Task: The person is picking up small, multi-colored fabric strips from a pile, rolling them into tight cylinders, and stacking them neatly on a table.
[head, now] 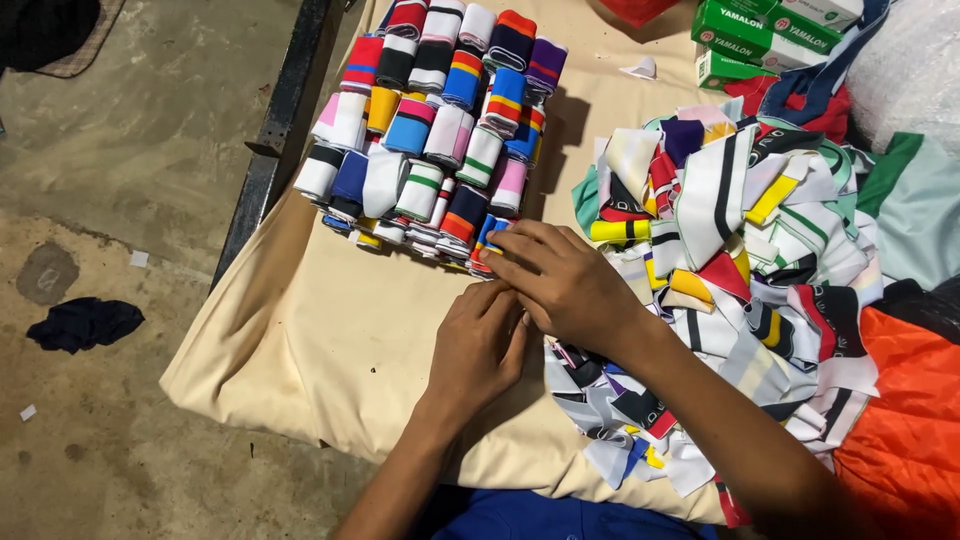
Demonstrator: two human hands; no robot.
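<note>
We look down on a table (330, 350) draped in beige cloth, with two bare hands meeting near its middle. The left hand (478, 350) lies knuckles up, fingers curled under and pressed against the right hand; we cannot tell what it grips. The right hand (565, 285) reaches across it, fingers bent, fingertips touching the nearest small folded fabric piece (487, 250) at the near edge of a stack.

That stack of folded fabric pieces (435, 130) runs from the hands toward the table's far edge, packed tight in rows, each piece striped in colours such as red, blue, yellow, pink, green and black. We see well over thirty; an exact count is not possible.

Along the table's right side lies a loose heap of unfolded striped fabric strips (730, 270), too tangled to count, touching the right forearm. Beyond it at the right edge lie an orange cloth (900, 420) and a pale green one (920, 205).

At the far right corner sit about four green and white cardboard boxes (765, 35), closed, contents hidden.

On the concrete floor (130, 170) to the left lies one dark blue rag (85, 322).
</note>
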